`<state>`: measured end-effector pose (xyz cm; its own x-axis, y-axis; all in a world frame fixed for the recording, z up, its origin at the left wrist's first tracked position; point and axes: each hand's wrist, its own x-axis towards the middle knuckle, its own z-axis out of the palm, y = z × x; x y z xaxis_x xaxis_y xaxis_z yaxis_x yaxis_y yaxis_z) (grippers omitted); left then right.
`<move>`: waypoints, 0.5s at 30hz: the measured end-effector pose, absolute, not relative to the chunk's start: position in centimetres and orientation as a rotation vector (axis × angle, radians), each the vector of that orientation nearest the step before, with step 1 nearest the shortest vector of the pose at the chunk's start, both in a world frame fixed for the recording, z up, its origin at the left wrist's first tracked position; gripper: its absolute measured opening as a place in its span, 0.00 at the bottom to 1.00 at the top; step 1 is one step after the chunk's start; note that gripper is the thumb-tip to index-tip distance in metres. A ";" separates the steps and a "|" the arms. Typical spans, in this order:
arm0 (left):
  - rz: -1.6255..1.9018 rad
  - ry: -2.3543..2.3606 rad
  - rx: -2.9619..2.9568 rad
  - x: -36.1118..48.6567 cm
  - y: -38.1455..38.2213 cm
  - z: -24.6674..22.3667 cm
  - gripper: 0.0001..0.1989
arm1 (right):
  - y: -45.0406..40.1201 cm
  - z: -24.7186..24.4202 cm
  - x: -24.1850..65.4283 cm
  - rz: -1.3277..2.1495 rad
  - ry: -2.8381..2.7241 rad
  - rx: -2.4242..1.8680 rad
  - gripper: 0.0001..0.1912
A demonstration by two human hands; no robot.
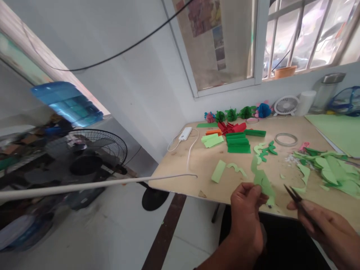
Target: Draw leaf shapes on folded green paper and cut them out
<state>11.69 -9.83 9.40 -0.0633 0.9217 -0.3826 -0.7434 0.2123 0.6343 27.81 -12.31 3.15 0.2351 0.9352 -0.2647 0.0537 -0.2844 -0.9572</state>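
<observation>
Pinched between the thumb and fingers of my left hand is a light green paper cutout with wavy edges, held up over the table's front edge. My right hand grips a pair of dark scissors, their narrow blades slightly apart and pointing toward the paper without touching it. A curved light green offcut lies just beyond the blades. Left of the held paper are a light green paper strip and a wavy paper piece. The scissor handles are mostly hidden by my fingers.
Paper scraps are heaped on the right of the table. Folded dark green paper, red paper and a tape roll lie farther back. A small white fan stands by the wall. A white cable crosses the left side.
</observation>
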 end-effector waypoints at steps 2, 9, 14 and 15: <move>1.353 0.882 0.247 11.9 -10.1 9.4 0.18 | -12.3 4.5 27.4 1.175 -0.875 -1.557 0.31; 1.204 0.876 0.332 12.1 -11.3 8.9 0.18 | -11.1 8.0 25.4 1.320 -0.817 -1.442 0.27; 1.152 0.883 0.372 11.9 -11.6 8.6 0.17 | -11.1 8.6 25.2 1.336 -0.904 -1.432 0.28; 1.132 0.889 0.386 11.8 -11.5 8.6 0.17 | -11.1 8.7 25.4 1.336 -0.931 -1.441 0.27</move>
<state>11.78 -11.53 8.55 0.1418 0.8993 -0.4137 -0.6149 0.4076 0.6751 25.38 -11.07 8.72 0.1214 0.9506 -0.2859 -0.0611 -0.2803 -0.9580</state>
